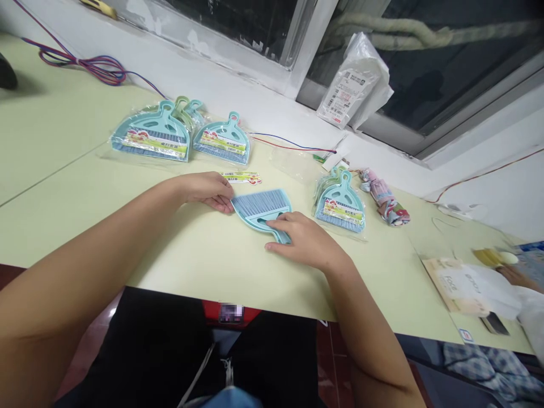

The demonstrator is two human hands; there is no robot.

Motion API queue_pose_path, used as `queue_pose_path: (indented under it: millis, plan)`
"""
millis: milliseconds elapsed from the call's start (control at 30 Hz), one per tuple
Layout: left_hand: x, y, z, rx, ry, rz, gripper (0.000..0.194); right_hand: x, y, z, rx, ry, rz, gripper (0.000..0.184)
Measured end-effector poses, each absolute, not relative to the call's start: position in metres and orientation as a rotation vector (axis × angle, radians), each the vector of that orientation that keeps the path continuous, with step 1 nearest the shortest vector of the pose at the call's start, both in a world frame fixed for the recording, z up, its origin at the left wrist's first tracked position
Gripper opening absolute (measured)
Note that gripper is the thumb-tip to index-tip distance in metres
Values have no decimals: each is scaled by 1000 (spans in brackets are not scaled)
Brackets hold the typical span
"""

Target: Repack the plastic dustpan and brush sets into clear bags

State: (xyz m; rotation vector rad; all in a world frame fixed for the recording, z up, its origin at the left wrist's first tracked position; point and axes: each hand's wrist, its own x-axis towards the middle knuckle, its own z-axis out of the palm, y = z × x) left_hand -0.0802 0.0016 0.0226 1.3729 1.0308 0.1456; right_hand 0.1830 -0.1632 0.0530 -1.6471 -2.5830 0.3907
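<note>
One unwrapped brush (262,203), one wire coil (77,60)

In the upper left, 1 loop of red and blue wire (76,60) lies by the white wall (263,105). Up near the top edge is 1 yellow handle (102,8). In the upper right, a clear bag (359,54) with a printed label (342,93) stands by the dark window (412,93), and fat pale pipes (391,24) show through. Right of the middle lies a pink, flowery bundle (385,198). At the lower right are a tan and white pack (453,289) and checked cloth (484,362).

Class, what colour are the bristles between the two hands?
The bristles are greyish blue, seen best in the head view.
</note>
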Motion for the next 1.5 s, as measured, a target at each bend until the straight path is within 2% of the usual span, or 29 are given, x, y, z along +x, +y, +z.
queue_pose_path:
  millis: [100, 200, 267, 333, 433, 533, 667, 900, 1233, 1367, 1500]
  plan:
    - [-81, 2, 23, 1383, 1021, 133, 27, 182, -166, 58, -1650, -2537, 353, 55]
    - [-82, 2, 24, 1396, 1025, 116, 27, 186, -166, 64, -1774, -2341, 292, 39]
    - [-82, 1, 25, 1406, 1034, 110, 27, 194, -162, 65, -1974, -2123, 356, 44]
    - [-83, 1, 27, 1413, 1051, 108, 28, 204, -154, 62, -2112, -1933, 685, 56]
    - [-86, 4, 30, 1437, 1115, 136, 26, 214, -140, 51, -2028, -1674, 1403, 64]
    - [-89, 10, 30, 1501, 1210, 243, 26, 215, -131, 40, -1955, -1492, 1651, 62]
    - [-91, 16, 25, 1570, 1288, 416, 33, 209, -130, 34, -1872, -1449, 1731, 56]
    - [-93, 18, 21, 1580, 1287, 449, 33, 217, -124, 24, -1762, -1311, 1794, 50]
    - [-93, 18, 25, 1600, 1332, 520, 34, 218, -116, 18, -1662, -1108, 1649, 20]
    - [-94, 21, 23, 1578, 1343, 577, 31, 220, -114, 16, -1666, -1129, 1653, 22]
    - [-93, 18, 24, 1591, 1306, 664, 30, 227, -113, 14, -1590, -1228, 1700, 34]
